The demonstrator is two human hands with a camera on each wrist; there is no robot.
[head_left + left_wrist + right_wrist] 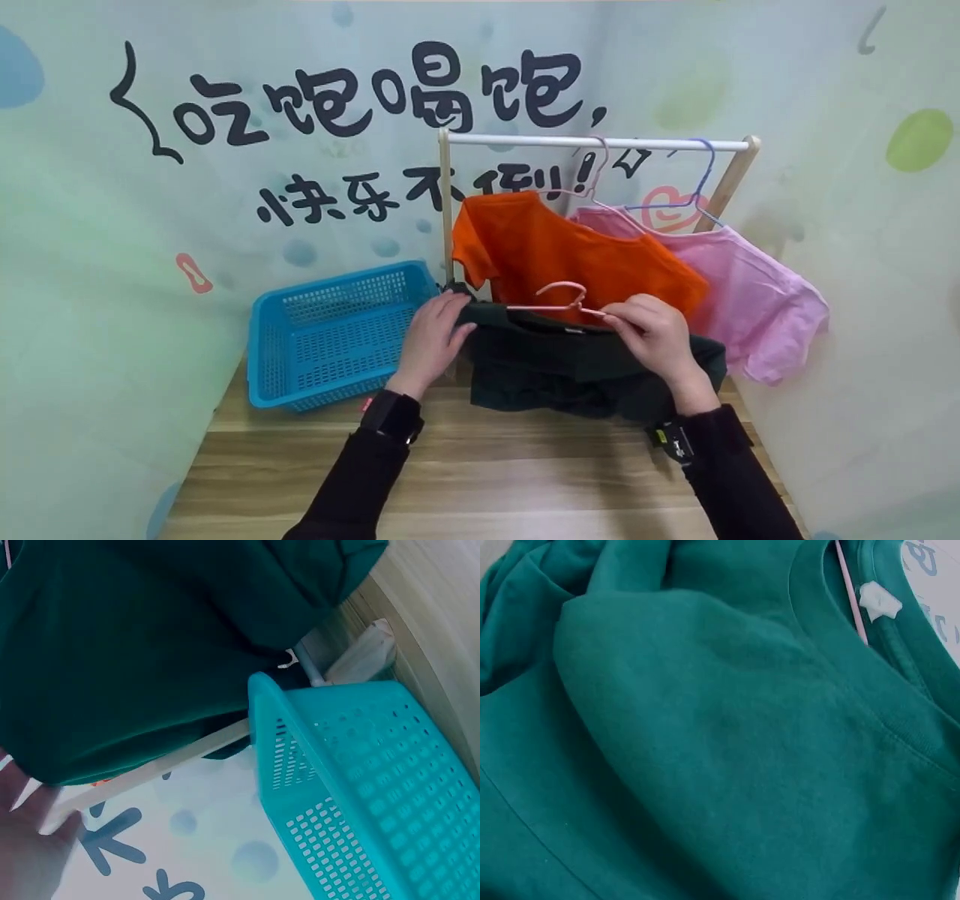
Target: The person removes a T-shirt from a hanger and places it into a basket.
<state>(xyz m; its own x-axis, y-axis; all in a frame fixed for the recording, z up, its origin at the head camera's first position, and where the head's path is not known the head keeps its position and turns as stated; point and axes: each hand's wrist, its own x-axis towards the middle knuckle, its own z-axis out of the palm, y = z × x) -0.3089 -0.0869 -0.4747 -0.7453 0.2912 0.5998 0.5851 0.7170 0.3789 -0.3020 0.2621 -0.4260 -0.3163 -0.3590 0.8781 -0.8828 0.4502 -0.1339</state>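
Note:
A dark green T-shirt (555, 367) is on a pink clothes hanger (551, 307), whose hook stands above the neckline. My right hand (652, 330) pinches the hanger's right arm near the collar. At the shirt's left shoulder is my left hand (435, 337), thumb apart from the fingers. The left wrist view shows this hand (34, 840) with spread fingers beside the green cloth (127, 667). In the right wrist view, the shirt (705, 727) fills the picture, with a white neck label (880, 601); the right hand is out of that frame.
Behind the shirt stands a rack with a white rail (517, 140) and wooden posts. An orange T-shirt (570, 247) and a pink T-shirt (772, 292) hang there on hangers. A blue plastic basket (262, 330) sits left of the rack on the wooden table (480, 480).

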